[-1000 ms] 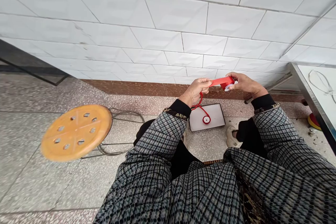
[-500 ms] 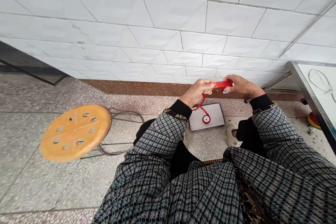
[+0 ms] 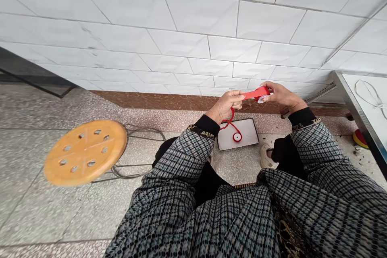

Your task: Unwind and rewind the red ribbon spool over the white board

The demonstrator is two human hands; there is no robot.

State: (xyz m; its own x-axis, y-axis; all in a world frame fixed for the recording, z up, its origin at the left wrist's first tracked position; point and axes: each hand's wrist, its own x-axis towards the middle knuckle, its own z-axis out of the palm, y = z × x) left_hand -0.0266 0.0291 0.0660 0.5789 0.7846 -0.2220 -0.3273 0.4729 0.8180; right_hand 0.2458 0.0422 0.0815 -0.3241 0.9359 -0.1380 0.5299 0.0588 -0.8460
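My right hand [image 3: 278, 93] is closed around a roll of red ribbon [image 3: 262, 94], its pale spool edge showing. From the roll a flat strip runs left to my left hand [image 3: 229, 104], which pinches its end between thumb and fingers. A narrower red cord [image 3: 231, 116] hangs below my left hand; whether those fingers also grip it is hidden. It trails down to a small red spool with a white centre [image 3: 237, 137], lying in a shallow white tray with dark edges [image 3: 250, 129] on the floor between my feet.
An orange round stool [image 3: 90, 151] with holes and thin metal legs stands on the left. At the right is a metal-edged table [image 3: 356, 117] with a white cable on top. A red and yellow object [image 3: 359, 139] lies beneath it. White tiled wall [image 3: 199, 12] rises ahead.
My right hand has shifted slightly right and my left hand slightly left, so the strip between them is a little longer. The roll has tilted. The tray and spool stay in place.
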